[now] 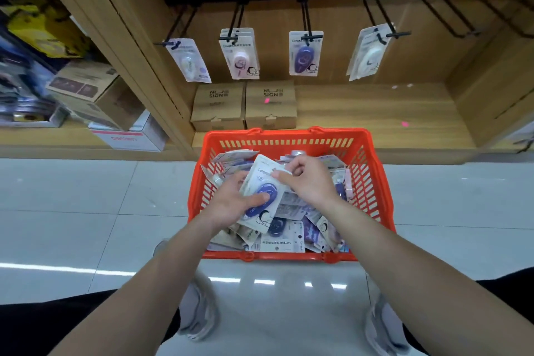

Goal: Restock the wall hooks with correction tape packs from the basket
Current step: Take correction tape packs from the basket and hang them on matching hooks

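Now my left hand [231,201] grips a blue correction tape pack [260,182] just above the heap in the red basket [284,136], thumb on its blister. My right hand [307,182] pinches the card's top edge. Beyond, four wall hooks [305,19] carry packs.

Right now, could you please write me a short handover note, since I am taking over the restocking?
Left hand holds a blue pack above the basket; right hand pinches its top.
Four hooks bear packs; a matching pack hangs third from left. Bare hooks at right.
Left to do: hang this pack, then the basket's others.
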### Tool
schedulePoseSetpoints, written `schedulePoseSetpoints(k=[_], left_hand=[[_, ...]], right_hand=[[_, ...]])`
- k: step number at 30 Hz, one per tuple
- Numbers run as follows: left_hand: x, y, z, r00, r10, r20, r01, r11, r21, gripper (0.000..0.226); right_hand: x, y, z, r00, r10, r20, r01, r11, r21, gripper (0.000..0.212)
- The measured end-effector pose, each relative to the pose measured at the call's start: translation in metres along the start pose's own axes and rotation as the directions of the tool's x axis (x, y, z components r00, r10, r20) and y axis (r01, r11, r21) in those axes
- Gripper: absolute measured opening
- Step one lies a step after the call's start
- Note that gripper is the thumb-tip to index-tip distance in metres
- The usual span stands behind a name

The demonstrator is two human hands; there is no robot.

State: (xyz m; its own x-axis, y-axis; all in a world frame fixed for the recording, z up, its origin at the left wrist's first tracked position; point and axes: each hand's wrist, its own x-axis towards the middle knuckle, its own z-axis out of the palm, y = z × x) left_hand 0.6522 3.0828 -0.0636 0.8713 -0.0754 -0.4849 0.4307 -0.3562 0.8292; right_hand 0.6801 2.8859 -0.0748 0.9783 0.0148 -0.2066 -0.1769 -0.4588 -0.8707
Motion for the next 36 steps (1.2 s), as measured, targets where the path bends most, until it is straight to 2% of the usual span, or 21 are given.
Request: schedulePoseSetpoints(k=[3,5,8,10,12,14,16,19,23,27,30,33,36], left_hand=[[0.000,-0.011,-0.037,0.985,0.013,-0.172,0.001,0.996,0.085,0.035],[-0.007,-0.021,-0.067,0.950,-0.007,-0.311,0.051,0.990,0.134,0.043],[-0.030,-0.038,-0.105,0.901,-0.074,-0.428,0.134,0.985,0.112,0.050],[-0.045,-0.048,-0.120,0.880,-0.107,-0.462,0.166,0.982,0.090,0.055],[-0.055,-0.057,-0.124,0.876,-0.119,-0.468,0.181,0.979,0.089,0.061],[-0.058,-0.063,-0.120,0.875,-0.133,-0.466,0.192,0.978,0.082,0.055],[-0.057,-0.066,-0.114,0.873,-0.147,-0.466,0.195,0.979,0.056,0.045],[-0.051,-0.066,-0.108,0.880,-0.155,-0.449,0.195,0.980,0.044,0.045],[-0.041,-0.061,-0.101,0.877,-0.158,-0.454,0.172,0.985,-0.011,0.046],[-0.030,-0.059,-0.090,0.882,-0.189,-0.433,0.168,0.982,-0.085,0.047],[-0.023,-0.059,-0.078,0.890,-0.174,-0.422,0.153,0.985,-0.085,0.042],[-0.017,-0.058,-0.066,0.895,-0.151,-0.420,0.129,0.988,-0.081,0.044],[-0.013,-0.057,-0.058,0.890,-0.149,-0.431,0.133,0.989,-0.065,0.044]], right_hand=[[0.005,0.007,0.018,0.995,0.040,0.091,-0.037,0.999,-0.032,0.018],[0.004,0.012,0.034,0.975,0.032,0.218,-0.015,0.997,-0.077,0.016],[0.002,0.022,0.061,0.924,0.009,0.383,0.065,0.982,-0.178,0.040],[0.000,0.028,0.076,0.903,0.007,0.429,0.120,0.956,-0.267,0.051],[0.000,0.032,0.088,0.905,-0.019,0.425,0.171,0.931,-0.322,0.051],[-0.001,0.031,0.092,0.914,-0.039,0.403,0.181,0.929,-0.322,0.048],[0.002,0.028,0.092,0.916,-0.071,0.396,0.197,0.937,-0.288,0.036],[0.011,0.024,0.082,0.928,-0.093,0.360,0.181,0.959,-0.219,0.013],[0.023,0.016,0.059,0.965,-0.101,0.244,0.129,0.986,-0.102,0.015],[0.030,0.017,0.039,0.992,-0.058,0.116,0.050,0.996,0.071,0.007],[0.023,0.018,0.026,0.991,-0.114,0.073,0.112,0.993,0.032,0.008],[0.011,0.019,0.021,0.969,-0.103,0.223,0.125,0.988,-0.087,0.014],[-0.002,0.033,0.026,0.871,-0.004,0.491,0.149,0.955,-0.256,0.020]])
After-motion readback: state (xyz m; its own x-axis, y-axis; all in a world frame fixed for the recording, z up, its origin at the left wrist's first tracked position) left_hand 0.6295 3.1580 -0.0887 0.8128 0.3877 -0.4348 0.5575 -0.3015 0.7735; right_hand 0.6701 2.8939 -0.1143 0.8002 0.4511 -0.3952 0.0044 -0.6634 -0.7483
